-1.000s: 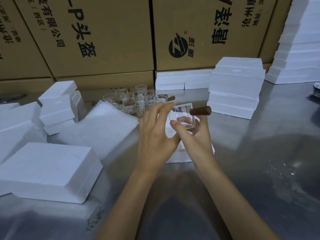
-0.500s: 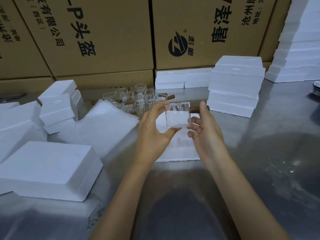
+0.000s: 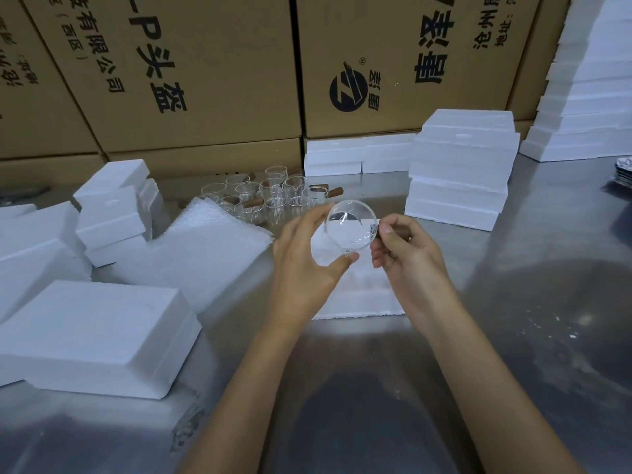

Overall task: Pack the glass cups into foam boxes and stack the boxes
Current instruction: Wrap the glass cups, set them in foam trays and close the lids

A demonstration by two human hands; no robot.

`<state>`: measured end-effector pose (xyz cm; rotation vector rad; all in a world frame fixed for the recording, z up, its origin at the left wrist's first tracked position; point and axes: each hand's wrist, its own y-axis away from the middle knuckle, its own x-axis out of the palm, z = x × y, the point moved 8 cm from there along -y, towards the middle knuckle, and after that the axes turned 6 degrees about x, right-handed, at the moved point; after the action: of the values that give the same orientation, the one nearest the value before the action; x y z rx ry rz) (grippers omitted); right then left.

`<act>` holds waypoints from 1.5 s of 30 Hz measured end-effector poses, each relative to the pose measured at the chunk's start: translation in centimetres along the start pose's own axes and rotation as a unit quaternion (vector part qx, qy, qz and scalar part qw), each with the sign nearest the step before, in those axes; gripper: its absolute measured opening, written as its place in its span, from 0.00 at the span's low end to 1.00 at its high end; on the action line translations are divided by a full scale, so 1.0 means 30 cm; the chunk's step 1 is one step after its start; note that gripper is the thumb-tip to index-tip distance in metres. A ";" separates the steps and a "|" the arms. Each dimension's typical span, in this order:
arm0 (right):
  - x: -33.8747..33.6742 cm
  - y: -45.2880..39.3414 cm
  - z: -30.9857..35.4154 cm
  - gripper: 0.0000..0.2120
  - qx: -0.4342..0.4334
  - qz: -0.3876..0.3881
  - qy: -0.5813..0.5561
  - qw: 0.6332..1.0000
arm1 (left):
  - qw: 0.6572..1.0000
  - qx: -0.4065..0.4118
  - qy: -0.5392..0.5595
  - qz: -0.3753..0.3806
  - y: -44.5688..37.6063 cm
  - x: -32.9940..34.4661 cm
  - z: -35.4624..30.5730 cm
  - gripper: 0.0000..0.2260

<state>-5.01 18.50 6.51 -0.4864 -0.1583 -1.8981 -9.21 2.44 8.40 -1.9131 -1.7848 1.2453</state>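
While you hold the glass cup (image 3: 350, 230) tipped mouth-toward-you above the open foam box (image 3: 359, 295), left hand (image 3: 304, 265) fingers curl round its body, right hand (image 3: 407, 254) pinches the handle side, so the seat lies straight below both hands.

A steel table (image 3: 547, 336) carries everything, its surface reflective and flecked with white crumbs on the right. Large brown cardboard cartons (image 3: 212, 73) printed with black characters stand stacked along its far edge. At the far right edge lies a dark patterned object (image 3: 623, 172), mostly cut off.
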 end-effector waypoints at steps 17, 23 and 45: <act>0.015 -0.005 -0.014 0.07 0.005 0.038 0.085 0.996 | 0.983 -0.084 0.159 -0.038 -0.004 -0.009 0.022 0.24; 0.029 0.011 -0.040 0.15 0.052 0.033 0.117 0.991 | 0.993 -0.043 0.076 -0.076 0.003 -0.031 -0.013 0.25; -0.064 0.000 -0.006 0.06 -0.021 -0.117 0.091 0.989 | 0.919 -0.241 -0.308 -0.048 0.033 -0.261 0.310 0.18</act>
<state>-4.47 20.09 5.57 -0.3306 -0.0577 -2.1694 -14.24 -8.24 5.30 -1.7204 -2.6835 1.6130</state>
